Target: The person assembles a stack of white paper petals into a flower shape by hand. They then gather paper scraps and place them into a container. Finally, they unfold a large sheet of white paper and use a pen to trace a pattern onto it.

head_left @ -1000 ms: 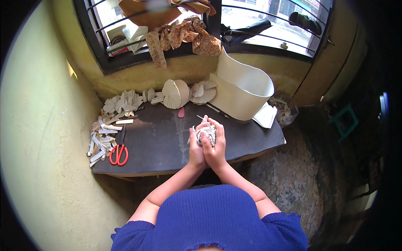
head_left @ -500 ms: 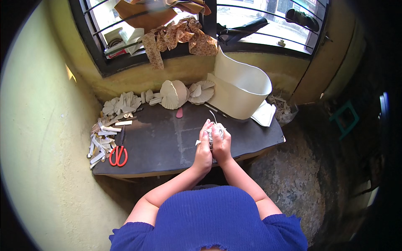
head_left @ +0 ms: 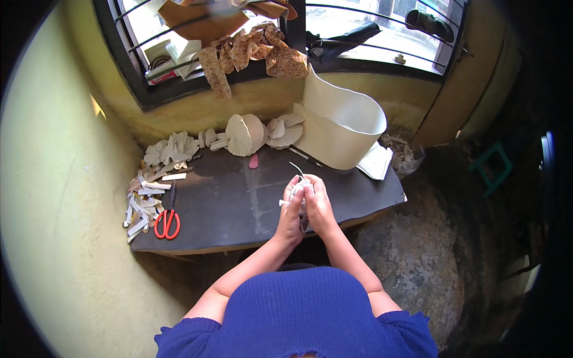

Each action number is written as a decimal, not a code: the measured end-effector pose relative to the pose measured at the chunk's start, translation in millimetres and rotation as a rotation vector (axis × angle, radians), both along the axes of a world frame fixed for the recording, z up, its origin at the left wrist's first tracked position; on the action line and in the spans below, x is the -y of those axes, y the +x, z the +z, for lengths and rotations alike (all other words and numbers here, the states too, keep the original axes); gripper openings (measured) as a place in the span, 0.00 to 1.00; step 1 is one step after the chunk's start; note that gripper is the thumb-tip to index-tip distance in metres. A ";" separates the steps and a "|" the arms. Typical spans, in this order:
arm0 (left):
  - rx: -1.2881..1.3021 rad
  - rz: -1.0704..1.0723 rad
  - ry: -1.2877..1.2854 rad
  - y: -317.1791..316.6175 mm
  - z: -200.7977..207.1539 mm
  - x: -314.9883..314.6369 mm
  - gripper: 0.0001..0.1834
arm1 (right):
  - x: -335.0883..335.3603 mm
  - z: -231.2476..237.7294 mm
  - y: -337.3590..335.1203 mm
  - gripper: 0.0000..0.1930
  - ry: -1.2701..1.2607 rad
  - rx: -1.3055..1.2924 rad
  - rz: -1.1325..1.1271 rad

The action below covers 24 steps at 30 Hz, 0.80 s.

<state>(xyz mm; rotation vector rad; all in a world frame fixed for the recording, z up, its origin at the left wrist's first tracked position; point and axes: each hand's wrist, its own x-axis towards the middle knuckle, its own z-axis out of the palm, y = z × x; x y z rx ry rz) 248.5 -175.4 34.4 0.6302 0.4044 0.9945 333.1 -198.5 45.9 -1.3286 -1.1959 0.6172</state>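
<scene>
The white scraps (head_left: pixel 296 191) lie between the left hand (head_left: pixel 289 221) and the right hand (head_left: pixel 320 209), above the near part of the desk (head_left: pixel 221 200), so neither is nearer. One thin strip (head_left: pixel 295 167) sticks out past the fingertips, its long axis running toward the desk's far side and slightly left. Both hands are curled around the scraps, gripping them, thumbs uppermost; most fingers are hidden. Scissors (head_left: pixel 168 223) lie well apart, to the left.
</scene>
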 end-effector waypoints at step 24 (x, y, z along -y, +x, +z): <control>0.118 -0.222 -0.225 -25.6 3.8 -15.6 0.28 | 17.9 -11.1 14.9 0.20 -0.111 -0.511 0.205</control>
